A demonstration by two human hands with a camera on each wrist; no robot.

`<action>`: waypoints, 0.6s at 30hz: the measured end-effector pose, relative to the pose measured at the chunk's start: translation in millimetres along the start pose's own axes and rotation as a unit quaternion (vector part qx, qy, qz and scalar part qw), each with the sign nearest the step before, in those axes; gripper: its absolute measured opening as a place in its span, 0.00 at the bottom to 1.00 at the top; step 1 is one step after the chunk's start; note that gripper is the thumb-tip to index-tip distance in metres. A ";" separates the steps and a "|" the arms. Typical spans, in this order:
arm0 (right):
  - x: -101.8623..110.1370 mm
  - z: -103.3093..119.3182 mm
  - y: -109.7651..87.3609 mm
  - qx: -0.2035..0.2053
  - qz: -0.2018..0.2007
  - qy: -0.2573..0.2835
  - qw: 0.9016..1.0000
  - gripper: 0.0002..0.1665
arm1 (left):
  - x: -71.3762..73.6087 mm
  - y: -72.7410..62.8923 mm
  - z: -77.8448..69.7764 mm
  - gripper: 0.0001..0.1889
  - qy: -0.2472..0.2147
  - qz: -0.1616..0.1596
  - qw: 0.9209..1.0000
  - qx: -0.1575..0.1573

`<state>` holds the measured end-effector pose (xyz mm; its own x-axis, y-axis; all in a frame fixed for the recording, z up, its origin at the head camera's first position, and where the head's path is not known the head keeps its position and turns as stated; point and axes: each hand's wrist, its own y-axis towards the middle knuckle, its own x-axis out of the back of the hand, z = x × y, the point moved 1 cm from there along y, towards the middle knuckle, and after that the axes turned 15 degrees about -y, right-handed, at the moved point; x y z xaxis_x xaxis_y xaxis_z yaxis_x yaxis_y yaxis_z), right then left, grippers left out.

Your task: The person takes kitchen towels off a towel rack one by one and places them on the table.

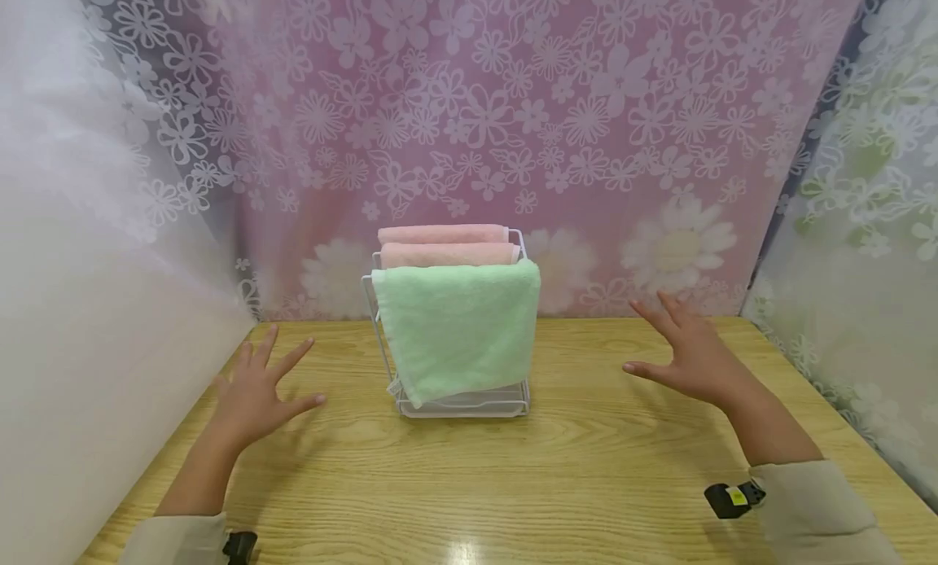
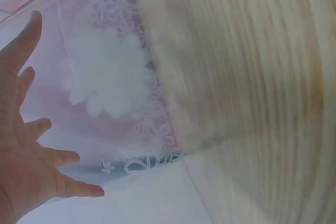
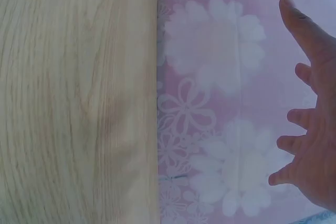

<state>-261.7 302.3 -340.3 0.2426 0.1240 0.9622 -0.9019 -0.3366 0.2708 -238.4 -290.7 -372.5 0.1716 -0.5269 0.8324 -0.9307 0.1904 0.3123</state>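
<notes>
Both hands hover over the table with fingers spread, holding nothing. My left hand is to the left of a white wire rack, its thumb pointing toward it. On the other side, my right hand has its thumb and fingers stretched toward the rack from further off. A light green towel drapes over the rack's front bar, its lower edge slanting. Behind it hang two pink towels, the nearer one and the farther one, mostly hidden. The left hand and right hand also show splayed in the wrist views.
The rack stands on a wood-grain table, near its back edge. Behind it hangs a pink flowered curtain. A white sheet closes the left side and a flowered translucent sheet the right.
</notes>
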 end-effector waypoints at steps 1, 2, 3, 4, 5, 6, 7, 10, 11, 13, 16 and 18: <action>0.8 1.0 0.1 0.001 0.000 0.010 1.000 0.59 | 0.5 0.2 -0.6 0.47 -0.013 -0.002 1.000 -0.004; 1.6 2.2 0.2 0.002 0.001 0.019 1.000 0.59 | 0.7 0.5 -1.2 0.46 -0.025 -0.002 1.000 -0.008; 2.5 3.4 0.3 0.003 0.001 0.028 1.000 0.59 | 0.7 0.7 -1.6 0.46 -0.040 -0.003 0.999 -0.013; 3.4 4.9 0.4 0.006 0.000 0.034 0.999 0.59 | 0.7 0.9 -2.1 0.45 -0.055 -0.005 0.998 -0.019; 4.4 6.5 0.6 0.009 -0.003 0.041 0.999 0.59 | 0.5 1.0 -2.5 0.45 -0.069 -0.008 0.997 -0.024; 5.5 8.4 1.0 0.014 -0.006 0.047 0.999 0.59 | 0.2 1.3 -2.9 0.45 -0.082 -0.009 0.996 -0.027; 6.6 10.3 1.4 0.019 -0.010 0.052 0.998 0.59 | 0.0 1.5 -3.2 0.44 -0.095 -0.012 0.995 -0.031; 10.2 15.5 2.7 0.031 -0.016 0.066 0.997 0.59 | -0.9 2.3 -5.2 0.43 -0.122 -0.018 0.992 -0.041; 11.2 16.8 3.2 0.034 -0.017 0.070 0.997 0.58 | -1.2 2.7 -5.8 0.44 -0.129 -0.019 0.990 -0.044; 12.9 18.8 4.0 0.039 -0.018 0.076 0.996 0.58 | -1.5 3.7 -7.0 0.44 -0.139 -0.020 0.989 -0.047; 14.8 21.6 5.4 0.047 -0.025 0.083 0.995 0.59 | -2.1 5.0 -7.9 0.45 -0.151 -0.022 0.987 -0.053; 16.3 23.7 6.1 0.055 -0.029 0.089 0.994 0.59 | -2.5 5.4 -8.5 0.45 -0.160 -0.023 0.985 -0.056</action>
<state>-254.8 280.1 -322.2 0.2175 0.3072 0.9265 -0.8407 -0.4233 0.3377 -241.2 -281.3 -369.0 0.0843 -0.7682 0.6346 -0.8796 0.2419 0.4096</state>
